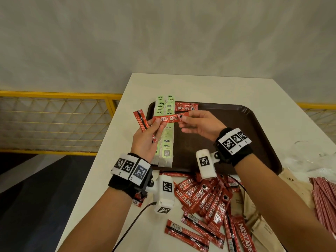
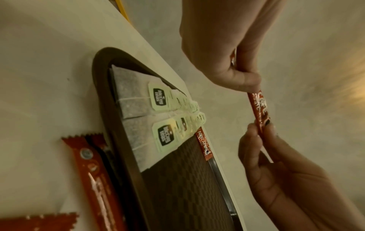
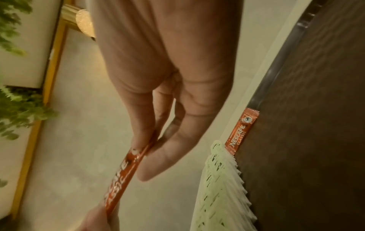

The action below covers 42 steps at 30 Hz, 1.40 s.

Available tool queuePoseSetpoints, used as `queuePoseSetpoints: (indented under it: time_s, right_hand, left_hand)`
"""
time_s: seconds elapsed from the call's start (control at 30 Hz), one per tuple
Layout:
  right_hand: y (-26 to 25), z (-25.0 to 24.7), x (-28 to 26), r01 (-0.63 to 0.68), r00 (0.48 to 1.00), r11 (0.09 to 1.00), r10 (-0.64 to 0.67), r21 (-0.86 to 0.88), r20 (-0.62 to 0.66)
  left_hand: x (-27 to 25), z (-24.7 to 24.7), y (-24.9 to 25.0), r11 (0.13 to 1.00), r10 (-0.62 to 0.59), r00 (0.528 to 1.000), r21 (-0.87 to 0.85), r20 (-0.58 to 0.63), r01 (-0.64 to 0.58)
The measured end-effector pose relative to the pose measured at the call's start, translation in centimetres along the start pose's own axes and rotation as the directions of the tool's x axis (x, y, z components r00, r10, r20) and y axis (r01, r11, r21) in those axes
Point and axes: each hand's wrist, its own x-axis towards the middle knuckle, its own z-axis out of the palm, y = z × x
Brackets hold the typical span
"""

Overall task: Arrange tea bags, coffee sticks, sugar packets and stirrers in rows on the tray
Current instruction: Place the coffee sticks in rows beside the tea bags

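Both hands pinched one coffee stick (image 1: 168,119) above the tray (image 1: 254,124) — left hand (image 1: 147,140) also gripping spare sticks (image 1: 141,120), right hand (image 1: 200,125) at the other end.

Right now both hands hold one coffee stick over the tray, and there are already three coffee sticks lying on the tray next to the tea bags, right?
Not three. The head view shows one coffee stick on the tray beside the tea bags. Both hands, left hand and right hand, do hold one held stick.
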Motion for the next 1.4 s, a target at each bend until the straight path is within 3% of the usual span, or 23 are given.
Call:
queuePoseSetpoints:
  time_s: [0.13,0.27,0.33,0.43,0.57,0.7,0.93,1.4]
  right_hand:
    - [-0.1,-1.3,1.3,-0.065,0.997,0.996,0.068,0.060,-0.043]
    - [-0.4,-4.4,3.7,-0.006,0.947,0.983,0.065,0.183,-0.316]
    - [-0.1,-6.2,5.0,-0.034,0.881,0.992,0.087,0.120,-0.465]
    - [0.7,-7.9,6.6,-0.218,0.820,0.972,0.134,-0.087,-0.556]
    - [1.5,-8.7,9.0,-0.343,0.816,0.868,0.086,-0.360,-0.571]
    - [1.3,-8.8,11.0,-0.397,0.809,0.784,0.054,-0.477,-0.585]
    - [0.7,-7.9,12.2,-0.462,0.797,0.708,0.068,-0.533,-0.600]
    - [1.1,-8.5,12.2,-0.448,0.820,0.668,0.043,-0.594,-0.570]
  left_hand:
    - [0.1,0.1,-0.3,1.000,-0.022,1.000,-0.015,0.020,0.022]
    - [0.1,-0.6,-0.1,0.999,-0.024,0.999,0.036,-0.040,0.025]
    - [0.1,-1.0,0.1,0.998,-0.028,0.998,0.052,-0.056,0.031]
    - [0.3,-1.5,0.3,0.997,-0.024,0.998,0.067,-0.057,0.027]
    - [0.7,-1.5,0.3,0.995,-0.026,0.999,0.097,-0.047,0.031]
    - [1.0,-1.8,0.4,0.993,-0.044,0.998,0.106,-0.048,0.049]
    - [1.5,-2.1,0.2,0.986,-0.059,0.996,0.149,-0.074,0.070]
    - [1.5,-1.2,0.3,0.979,-0.162,0.987,0.127,-0.001,0.161]
